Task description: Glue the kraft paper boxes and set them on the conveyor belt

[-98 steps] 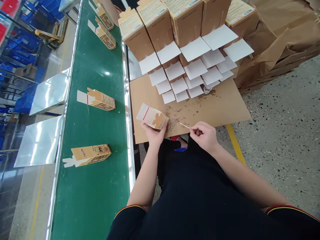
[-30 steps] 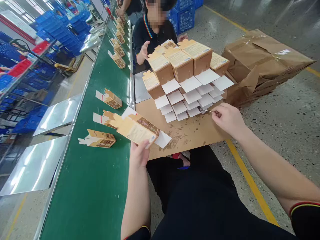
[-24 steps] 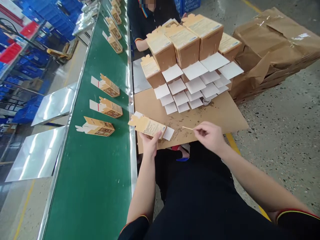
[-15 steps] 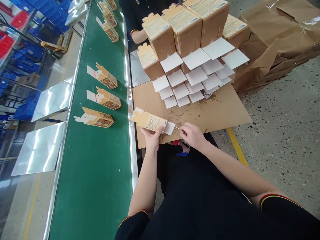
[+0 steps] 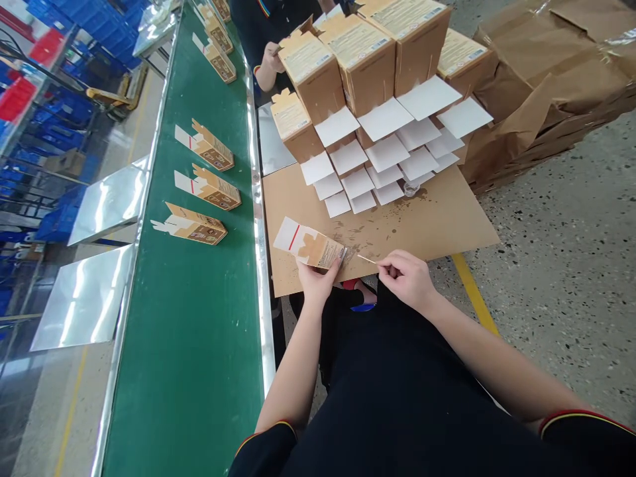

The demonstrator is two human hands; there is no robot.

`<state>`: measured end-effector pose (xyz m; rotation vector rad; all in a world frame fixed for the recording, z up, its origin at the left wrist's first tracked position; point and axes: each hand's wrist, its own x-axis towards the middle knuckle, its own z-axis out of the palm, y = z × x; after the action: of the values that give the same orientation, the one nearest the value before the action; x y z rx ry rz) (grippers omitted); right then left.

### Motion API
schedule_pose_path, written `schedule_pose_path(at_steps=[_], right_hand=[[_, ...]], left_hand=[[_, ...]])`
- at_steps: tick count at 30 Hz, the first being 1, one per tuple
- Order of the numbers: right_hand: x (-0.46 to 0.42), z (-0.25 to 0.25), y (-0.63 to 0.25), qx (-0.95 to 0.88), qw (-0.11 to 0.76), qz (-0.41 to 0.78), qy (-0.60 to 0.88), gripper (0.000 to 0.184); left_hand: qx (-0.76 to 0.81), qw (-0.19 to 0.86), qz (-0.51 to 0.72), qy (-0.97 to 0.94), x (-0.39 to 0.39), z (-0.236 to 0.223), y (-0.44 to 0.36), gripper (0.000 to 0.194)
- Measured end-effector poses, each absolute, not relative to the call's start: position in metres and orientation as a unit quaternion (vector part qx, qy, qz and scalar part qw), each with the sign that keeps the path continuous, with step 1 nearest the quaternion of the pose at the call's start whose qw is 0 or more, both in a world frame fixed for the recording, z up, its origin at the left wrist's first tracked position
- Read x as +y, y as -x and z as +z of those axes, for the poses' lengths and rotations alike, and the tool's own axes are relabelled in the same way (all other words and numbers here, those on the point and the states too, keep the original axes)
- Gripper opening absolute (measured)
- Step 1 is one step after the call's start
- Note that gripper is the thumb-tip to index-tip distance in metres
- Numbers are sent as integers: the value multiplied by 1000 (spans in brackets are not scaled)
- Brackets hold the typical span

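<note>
My left hand (image 5: 318,278) grips a small printed cardboard box (image 5: 322,250) over the near edge of the brown board (image 5: 437,218). The box's white flap with a red strip stands out at its left end. At its right end no white flap shows. My right hand (image 5: 405,278) pinches a thin stick (image 5: 368,259), perhaps a cotton swab, its tip pointing left and a short gap from the box. Beyond both hands, stacked cartons (image 5: 358,59) show several white flaps (image 5: 387,152) facing me. A small clear dish (image 5: 411,189) sits beside the stack, near dark wet-looking spots.
A green conveyor belt (image 5: 193,344) with a metal edge runs along my left and carries several open boxes (image 5: 211,189). Behind the stack is another person's hand (image 5: 271,59). Brown paper-wrapped bundles (image 5: 556,86) lie to the right, on the speckled floor (image 5: 561,265).
My left hand has turned the box and moved slightly right; its right-end white flap no longer shows. My right hand has drawn back right with the stick. The other person's hand has risen to a carton.
</note>
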<state>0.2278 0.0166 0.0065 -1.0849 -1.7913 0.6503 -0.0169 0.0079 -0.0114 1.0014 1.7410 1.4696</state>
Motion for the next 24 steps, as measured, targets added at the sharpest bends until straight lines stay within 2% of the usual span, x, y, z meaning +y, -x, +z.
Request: schedule_pose_path(at_steps=[7, 13, 17, 21, 24], right_hand=[[7, 17, -246, -681, 486, 260, 482, 19], [1, 16, -247, -659, 478, 308, 492, 17], [4, 17, -256, -633, 494, 313, 508, 18], [12, 17, -265, -623, 491, 312, 522, 19], [19, 14, -262, -629, 487, 321, 515, 20]], left_hand=[[734, 226, 468, -438, 1, -7, 14, 84], [739, 209, 459, -447, 5, -5, 11, 82], [767, 167, 507, -356, -9, 9, 69, 85], [752, 68, 598, -269, -50, 25, 155, 101], [777, 46, 587, -225, -78, 28, 198, 100]])
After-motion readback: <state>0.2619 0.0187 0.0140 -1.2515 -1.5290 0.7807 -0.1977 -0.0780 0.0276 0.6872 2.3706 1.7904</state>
